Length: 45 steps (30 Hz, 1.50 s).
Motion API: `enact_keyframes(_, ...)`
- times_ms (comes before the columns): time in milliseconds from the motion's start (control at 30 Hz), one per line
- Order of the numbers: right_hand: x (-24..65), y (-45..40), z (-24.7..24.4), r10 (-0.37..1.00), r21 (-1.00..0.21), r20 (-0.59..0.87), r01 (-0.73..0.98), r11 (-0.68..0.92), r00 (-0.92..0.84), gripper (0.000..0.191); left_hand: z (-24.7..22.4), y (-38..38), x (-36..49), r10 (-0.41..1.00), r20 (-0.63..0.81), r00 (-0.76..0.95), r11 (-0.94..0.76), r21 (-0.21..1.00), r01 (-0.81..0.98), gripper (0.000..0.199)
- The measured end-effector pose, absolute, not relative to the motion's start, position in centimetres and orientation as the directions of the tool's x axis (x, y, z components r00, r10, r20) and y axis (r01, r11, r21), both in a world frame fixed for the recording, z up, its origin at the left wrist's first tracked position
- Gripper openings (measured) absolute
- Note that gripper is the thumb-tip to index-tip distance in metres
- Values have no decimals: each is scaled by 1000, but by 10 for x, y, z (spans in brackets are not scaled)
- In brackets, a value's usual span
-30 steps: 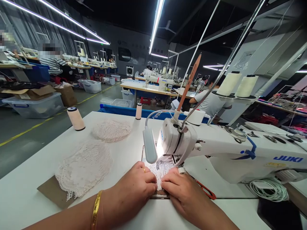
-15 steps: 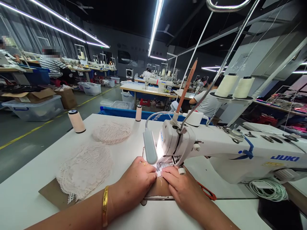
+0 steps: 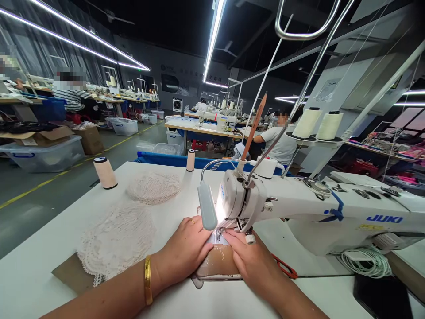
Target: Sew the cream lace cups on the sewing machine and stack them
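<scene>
The left hand [image 3: 191,241] and the right hand [image 3: 254,252] are down flat by the needle of the white sewing machine [image 3: 282,201], 1 on each side. The fingers look bent and pressing down, but I cannot tell if they pinch anything. Work looks to be going on there, but the hands and the lamp [image 3: 207,207] hide it, so I cannot tell how much is sewn

Lace lies on the left of the white table [image 3: 36,252] in 2 piles. The near lace pile [image 3: 114,239] is wide, thin and full of tiny holes, with a bumpy edge, partly on a flat brown card [image 3: 71,271]. The far lace pile [image 3: 154,188] is smaller and rounded. I cannot tell if these are done or left to do

A shiny brown patch [image 3: 219,261] shows between the hands. The 2 pale pink spools, the left spool [image 3: 105,173] and the far spool [image 3: 190,161], stand upright. A pointy wooden pencil [image 3: 256,126] sticks up from the machine
</scene>
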State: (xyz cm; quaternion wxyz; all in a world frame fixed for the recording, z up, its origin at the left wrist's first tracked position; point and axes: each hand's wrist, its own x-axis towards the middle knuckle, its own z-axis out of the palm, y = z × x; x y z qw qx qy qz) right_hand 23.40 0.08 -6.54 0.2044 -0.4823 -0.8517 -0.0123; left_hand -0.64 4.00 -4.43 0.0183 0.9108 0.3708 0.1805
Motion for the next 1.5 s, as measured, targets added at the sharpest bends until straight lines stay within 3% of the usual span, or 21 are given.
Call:
enact_keyframes(167,232,-2,-69,736,-196,460,752,630,-497,48,-40,37,-7,701,292,650,-688,35,725,8)
enact_keyframes(200,230,-3,-70,704,-203,491,718,666,-513,46,-37,37,-7,703,279,654,-685,22,728,15)
enact_keyframes(333,217,-8,-64,607,-306,583,545,780,-541,42,-22,43,-17,695,275,665,-712,136,688,30)
enact_keyframes(433,205,-13,-61,606,-389,555,467,794,-569,42,-14,47,-28,640,280,715,-768,246,591,16)
enact_keyframes(500,196,-16,-63,613,-431,509,437,789,-604,42,-13,48,-32,637,205,743,-765,289,576,13)
enact_keyframes(633,180,-19,-78,518,-397,570,338,853,-638,48,-13,45,-28,761,4,649,-620,301,724,10)
enact_keyframes(700,176,-19,-83,503,-392,601,320,863,-621,41,-13,42,-23,783,-61,620,-577,303,758,13)
enact_keyframes(833,182,-19,-80,537,-433,598,324,841,-595,19,-12,38,-16,797,40,603,-594,238,769,25)
enact_keyframes(900,192,-19,-76,572,-415,581,395,820,-579,23,-12,38,-17,820,46,571,-547,357,757,25)
enact_keyframes(1033,213,-17,-69,685,-444,515,523,727,-515,28,-11,38,-17,861,-90,501,-286,728,623,16)
enact_keyframes(1100,218,-15,-66,718,-490,483,525,696,-501,26,-10,37,-13,864,-124,488,-188,820,541,22)
enact_keyframes(1200,217,-15,-60,749,-544,439,516,662,-496,23,-7,35,-6,866,-205,456,-78,845,528,35)
enact_keyframes(1333,212,-17,-58,816,-605,365,551,574,-449,18,-8,31,-3,857,-216,469,-99,823,559,17)
enact_keyframes(1500,208,-17,-67,919,-733,281,556,392,-278,10,-21,29,-1,851,-166,498,-100,880,465,18)
